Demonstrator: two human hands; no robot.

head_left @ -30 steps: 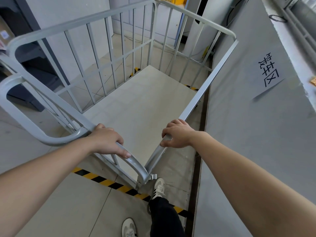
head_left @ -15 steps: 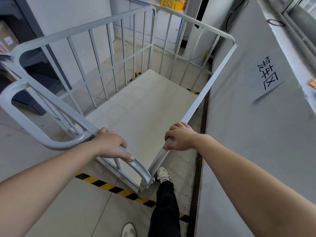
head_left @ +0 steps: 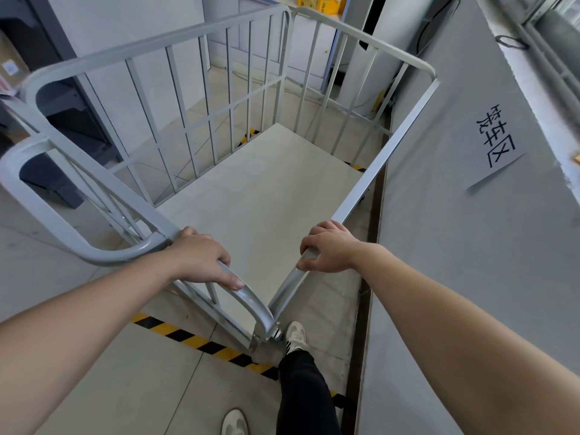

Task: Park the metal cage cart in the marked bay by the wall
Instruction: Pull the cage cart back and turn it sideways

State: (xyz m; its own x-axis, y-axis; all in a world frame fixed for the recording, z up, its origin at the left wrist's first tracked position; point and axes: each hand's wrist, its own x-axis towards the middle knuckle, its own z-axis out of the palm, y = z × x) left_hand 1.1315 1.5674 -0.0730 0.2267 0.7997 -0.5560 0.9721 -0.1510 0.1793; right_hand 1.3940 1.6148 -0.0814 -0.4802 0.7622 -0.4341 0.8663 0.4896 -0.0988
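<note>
The grey metal cage cart [head_left: 266, 196] stands in front of me, empty, with barred sides and a pale flat deck. Its right side runs close along the grey wall [head_left: 455, 246]. My left hand [head_left: 201, 259] grips the near top rail by the curved push handle. My right hand [head_left: 329, 249] is closed on the right top rail. Yellow-and-black floor tape [head_left: 188, 335] marks the bay; the cart's near corner sits over it, and more tape [head_left: 248, 136] shows beyond the deck. A paper sign [head_left: 496, 142] with black characters hangs on the wall.
My right foot [head_left: 295, 335] in a white shoe is beside the cart's near caster; my left shoe [head_left: 233, 422] is behind. Dark shelving [head_left: 62, 120] stands left of the cart. A white column [head_left: 376, 51] and cables lie past the cart's far end.
The cart has rolled a little forward into the bay and my right foot has stepped up to its near corner. Both hands keep their grip on the rails.
</note>
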